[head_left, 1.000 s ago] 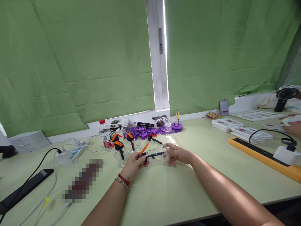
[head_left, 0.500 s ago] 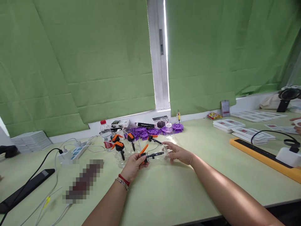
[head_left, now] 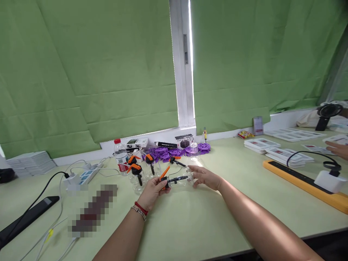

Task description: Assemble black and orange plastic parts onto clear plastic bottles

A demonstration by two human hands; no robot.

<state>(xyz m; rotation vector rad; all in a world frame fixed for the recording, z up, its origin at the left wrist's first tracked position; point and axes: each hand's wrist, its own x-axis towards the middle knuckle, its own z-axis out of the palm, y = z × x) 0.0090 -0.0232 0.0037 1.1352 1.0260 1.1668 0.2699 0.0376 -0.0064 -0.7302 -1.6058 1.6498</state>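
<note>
A clear plastic spray bottle [head_left: 181, 179] lies on its side between both hands, just above the pale green table [head_left: 206, 221]. My left hand [head_left: 151, 190] grips its black and orange trigger head [head_left: 164, 178]. My right hand [head_left: 204, 176] holds the bottle's base end. Behind them stand three more clear bottles with orange and black spray heads [head_left: 136, 170], and another spray head [head_left: 176, 161] lies loose on the table.
Purple plastic discs [head_left: 174, 151], small boxes and a red-capped water bottle [head_left: 120, 156] line the sill. Cables, a power strip [head_left: 81, 176] and a black tablet [head_left: 25, 219] lie left. At right are white card stacks, an orange bar [head_left: 304, 181], a white box, and another person's hand [head_left: 337, 148].
The view shifted slightly. Both hands keep the bottle in nearly the same spot. The other person's hand at the far right has moved a little.
</note>
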